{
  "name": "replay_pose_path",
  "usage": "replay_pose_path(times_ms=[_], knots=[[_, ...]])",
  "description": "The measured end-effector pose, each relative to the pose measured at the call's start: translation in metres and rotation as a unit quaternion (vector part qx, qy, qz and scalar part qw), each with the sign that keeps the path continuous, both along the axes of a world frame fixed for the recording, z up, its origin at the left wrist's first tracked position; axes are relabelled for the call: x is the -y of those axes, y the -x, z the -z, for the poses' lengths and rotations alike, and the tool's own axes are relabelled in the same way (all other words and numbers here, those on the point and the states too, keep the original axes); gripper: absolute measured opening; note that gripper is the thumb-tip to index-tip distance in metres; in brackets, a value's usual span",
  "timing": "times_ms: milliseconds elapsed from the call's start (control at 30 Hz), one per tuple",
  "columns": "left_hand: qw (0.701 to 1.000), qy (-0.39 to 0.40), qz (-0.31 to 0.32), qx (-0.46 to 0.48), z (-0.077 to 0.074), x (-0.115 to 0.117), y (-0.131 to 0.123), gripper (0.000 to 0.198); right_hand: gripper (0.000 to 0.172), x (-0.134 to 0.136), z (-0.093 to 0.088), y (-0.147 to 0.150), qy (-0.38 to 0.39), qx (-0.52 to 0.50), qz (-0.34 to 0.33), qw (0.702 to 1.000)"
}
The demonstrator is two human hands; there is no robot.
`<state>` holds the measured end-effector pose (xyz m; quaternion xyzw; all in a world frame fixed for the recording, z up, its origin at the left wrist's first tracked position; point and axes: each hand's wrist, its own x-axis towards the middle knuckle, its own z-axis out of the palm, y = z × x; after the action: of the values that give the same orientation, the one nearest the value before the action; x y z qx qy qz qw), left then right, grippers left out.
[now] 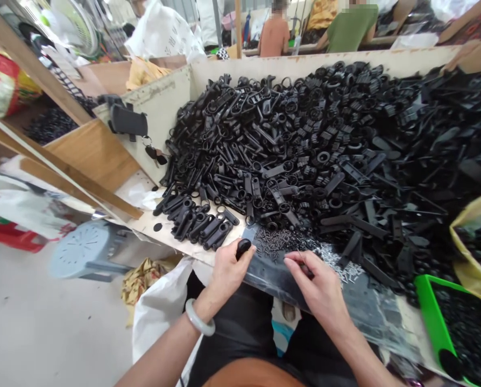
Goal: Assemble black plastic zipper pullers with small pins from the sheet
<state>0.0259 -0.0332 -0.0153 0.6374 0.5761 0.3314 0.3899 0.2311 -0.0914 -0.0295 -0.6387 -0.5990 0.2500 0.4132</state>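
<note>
L hand (229, 271): closed, gripping blk rounded pc (243, 247) btwn thumb & fingers; pc is held up over near edge of tabletop (170, 240), w/ its top end showing above the grip. White bangle (200, 318) on L wrist.

R hand (319, 279): thumb & fingers curled in, tips near each other, over dark sheet (264, 270); cannot tell if a small pc is pinched there. Hands apart, approx. same level.

Btwn & just beyond hands: dark small pins (273, 243) loose on sheet. Silver pins (343, 263) scattered just beside R hand, on its R side.

L of L hand: blk handle pcs (202, 223) laid side by side in rough rows, near blk disc (157, 227). Behind: large heap of mixed blk plastic parts (273, 140), up to the back board.

Far R: green tray (428, 306) w/ small blk pcs, next to yellow bag (464, 228), also w/ blk pcs.

L side, on floor: blue-grey stool (81, 247). Two co-workers seated beyond back board: orange top (273, 35), green top (351, 29).
</note>
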Motion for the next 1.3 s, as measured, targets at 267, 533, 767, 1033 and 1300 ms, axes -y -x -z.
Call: replay_pose_path(times_ms=[267, 533, 767, 1033, 1300], knots=[[0.953, 0.163, -0.03, 0.252, -0.005, 0.015, -0.032, 0.04, 0.026, -0.014, -0.014, 0.019, 0.015, -0.077, -0.03, 0.996], [0.958, 0.17, -0.014, 0.231, -0.003, 0.024, -0.034, 0.035, 0.032, 0.015, 0.003, -0.007, -0.004, 0.215, -0.032, 0.976], [0.958, 0.177, 0.026, 0.224, -0.012, 0.031, -0.039, 0.038, 0.026, 0.008, -0.019, -0.003, 0.043, -0.082, -0.055, 0.994], [0.952, 0.201, 0.048, 0.226, -0.011, 0.046, -0.03, 0.031, 0.026, 0.015, -0.017, 0.004, 0.031, -0.107, -0.048, 0.993], [0.927, 0.257, -0.01, 0.272, -0.013, 0.049, -0.014, 0.038, 0.027, -0.009, -0.001, -0.015, -0.01, 0.056, -0.037, 0.998]])
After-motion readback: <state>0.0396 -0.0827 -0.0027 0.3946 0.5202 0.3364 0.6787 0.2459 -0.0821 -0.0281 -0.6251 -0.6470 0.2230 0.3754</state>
